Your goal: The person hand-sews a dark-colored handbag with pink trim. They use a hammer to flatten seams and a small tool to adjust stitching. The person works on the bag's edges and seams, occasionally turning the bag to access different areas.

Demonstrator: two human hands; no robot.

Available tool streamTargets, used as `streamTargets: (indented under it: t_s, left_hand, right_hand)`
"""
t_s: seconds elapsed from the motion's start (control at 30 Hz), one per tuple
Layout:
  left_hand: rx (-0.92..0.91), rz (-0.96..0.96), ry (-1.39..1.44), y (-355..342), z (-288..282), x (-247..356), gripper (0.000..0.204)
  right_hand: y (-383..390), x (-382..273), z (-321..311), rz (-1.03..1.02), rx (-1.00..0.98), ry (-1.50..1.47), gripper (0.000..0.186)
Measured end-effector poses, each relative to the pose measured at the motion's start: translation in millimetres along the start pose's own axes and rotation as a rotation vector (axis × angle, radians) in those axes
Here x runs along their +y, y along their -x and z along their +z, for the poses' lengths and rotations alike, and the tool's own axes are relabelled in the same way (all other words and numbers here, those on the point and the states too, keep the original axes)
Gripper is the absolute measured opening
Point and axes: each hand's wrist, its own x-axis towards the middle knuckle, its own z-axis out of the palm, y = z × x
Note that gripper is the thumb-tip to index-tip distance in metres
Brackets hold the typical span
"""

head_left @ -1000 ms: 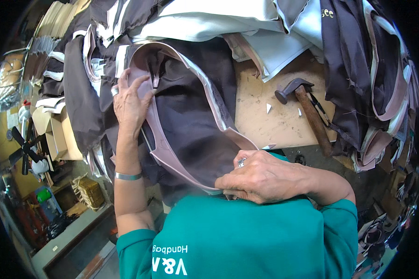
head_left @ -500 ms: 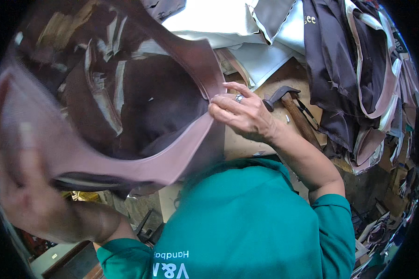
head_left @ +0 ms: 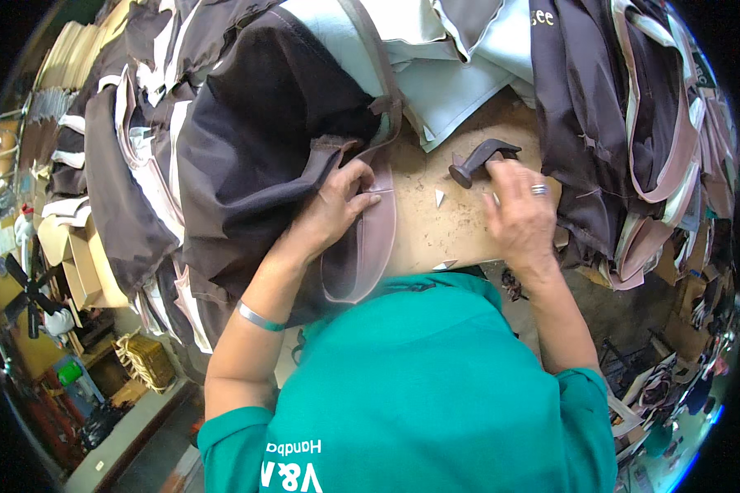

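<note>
A dark brown fabric bag piece (head_left: 255,123) with pink trim (head_left: 376,246) is spread over the left side of the work surface. My left hand (head_left: 333,205) grips it at the trim, thumb on the pink band and fingers curled at a dark fold that partly hides them. To the right, my right hand (head_left: 522,214) is closed around a hammer (head_left: 481,160) just below its dark curved metal head. The handle is mostly covered by the hand. Small white scraps (head_left: 440,198) lie on the tan board (head_left: 419,234) between the two hands.
Dark fabric pieces with pink and white edges (head_left: 584,123) are heaped at the right. More dark pieces (head_left: 131,172) are piled at the left, beside an open cardboard box (head_left: 80,263). Pale sheets (head_left: 452,99) lie at the far side. A black fan (head_left: 29,296) stands at the far left.
The bag piece, raised and swung in front of me before, now lies on the surface. My left hand came in from the far left; my right hand left the trim and took hold of the hammer.
</note>
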Motion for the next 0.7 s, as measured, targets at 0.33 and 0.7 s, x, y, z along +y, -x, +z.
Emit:
streamTargets:
  t_s: [0.33, 0.7]
  left_hand:
    - [0.241, 0.046, -0.184, -10, 3, 4, 0.060]
    - [0.229, 0.037, -0.095, -11, 4, -2, 0.066]
  right_hand:
    - [-2, 15, -6, 0.132, -0.084, -0.108, 0.034]
    - [-51, -39, 21, -0.207, 0.165, -0.043, 0.024]
